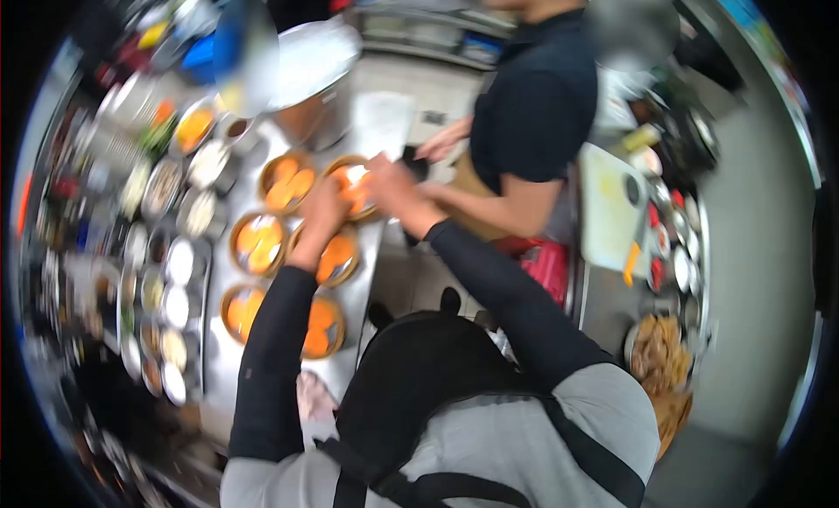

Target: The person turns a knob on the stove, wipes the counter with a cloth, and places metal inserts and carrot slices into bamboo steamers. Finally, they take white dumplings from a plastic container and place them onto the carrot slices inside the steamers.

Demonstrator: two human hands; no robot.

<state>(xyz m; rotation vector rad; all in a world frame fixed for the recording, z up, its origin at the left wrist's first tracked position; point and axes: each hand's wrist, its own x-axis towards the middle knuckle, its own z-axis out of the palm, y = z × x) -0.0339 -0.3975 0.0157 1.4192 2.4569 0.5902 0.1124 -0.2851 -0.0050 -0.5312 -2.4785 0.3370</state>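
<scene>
Several round brown bowls holding flat orange pieces stand in two rows on a steel table. My left hand (325, 209) is at the left side of the far right bowl (352, 213), its fingers curled in toward the orange pieces (351, 183). At the right rim of that same bowl is my right hand (391, 185), fingers drawn together. Blur hides what either hand pinches, if anything. Close by are the far left bowl (287, 183), the middle left bowl (259, 243) and the middle right bowl (336, 256), partly behind my left wrist.
A co-worker in a dark shirt (542, 97) stands close on the right, a hand (444, 141) near mine. A large pot (315, 115) is at the table's far end. Metal food containers (179, 262) line the left. A cutting board (612, 207) with an orange-handled knife (631, 263) lies right.
</scene>
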